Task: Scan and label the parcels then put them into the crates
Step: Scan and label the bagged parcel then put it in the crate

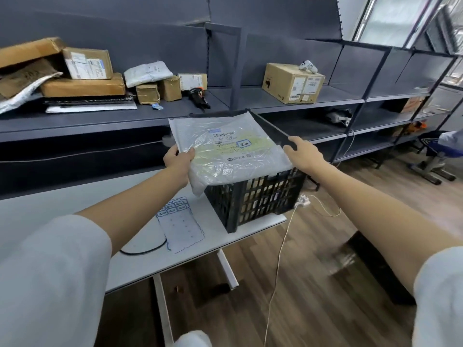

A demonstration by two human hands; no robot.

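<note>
Over the black slatted plastic crate (253, 196) on the white table (140, 261), a flat clear plastic parcel (230, 149) with a barcode label is lying across the rim. Left hand (178, 159) is pinching its left edge; right hand (299, 152) is resting half-open on its right edge and the crate rim.

One view only, worn on the head, looking forward and steeply down along both outstretched arms. It sits close over the white table (140, 261) and the black crate (255, 196), faces the grey shelving (288, 98) behind, and its wide lens bows the edges.
</note>
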